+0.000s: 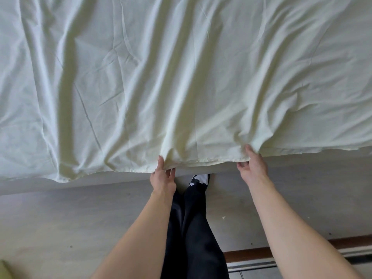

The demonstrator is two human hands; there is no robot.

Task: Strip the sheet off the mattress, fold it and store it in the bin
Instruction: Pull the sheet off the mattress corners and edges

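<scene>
A pale, creased sheet [161,77] covers the mattress and fills the upper two thirds of the view. Its near hem hangs over the bed's edge. My left hand [163,178] pinches the hem from below, thumb on top of the cloth and fingers under it. My right hand [252,166] grips the hem further right, thumb on top and fingers curled beneath. Long folds run from both hands toward the far side of the bed. The mattress itself is hidden under the sheet, and no bin is in view.
Grey wood-look floor [80,218] lies between me and the bed. My dark trousers and one black-and-white shoe [199,178] are at the bed's edge. A brown threshold strip with a metal track [251,256] crosses the lower right. A yellowish-green corner [4,270] shows at lower left.
</scene>
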